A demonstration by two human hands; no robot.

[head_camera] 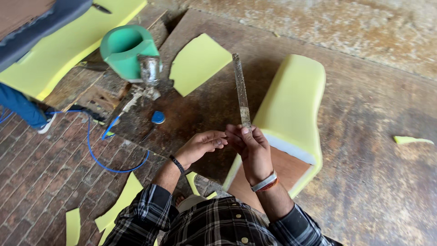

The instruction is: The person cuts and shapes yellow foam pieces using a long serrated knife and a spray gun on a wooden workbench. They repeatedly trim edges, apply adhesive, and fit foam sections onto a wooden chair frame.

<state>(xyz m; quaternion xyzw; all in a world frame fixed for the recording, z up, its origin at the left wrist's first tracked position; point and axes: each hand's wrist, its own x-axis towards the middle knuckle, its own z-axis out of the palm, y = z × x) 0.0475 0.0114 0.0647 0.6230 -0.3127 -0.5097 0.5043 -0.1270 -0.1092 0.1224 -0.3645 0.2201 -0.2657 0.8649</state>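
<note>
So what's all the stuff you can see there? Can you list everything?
long blade: one, grey and grimy, upright in the right hand
foam-covered seat: one, yellow over brown wood, on the table right of the hands
foam sheet: one, yellow, flat on the table
foam tub: one, green, top left
spray gun: one, silver, beside the tub
air hose: one, blue, looping over the brick floor
round cap: one, blue, on the table
foam scraps: several, yellow, on the bricks
foam sliver: one, yellow, far right
left hand: one, fingertips by the right hand
right hand: one, gripping the blade
</note>
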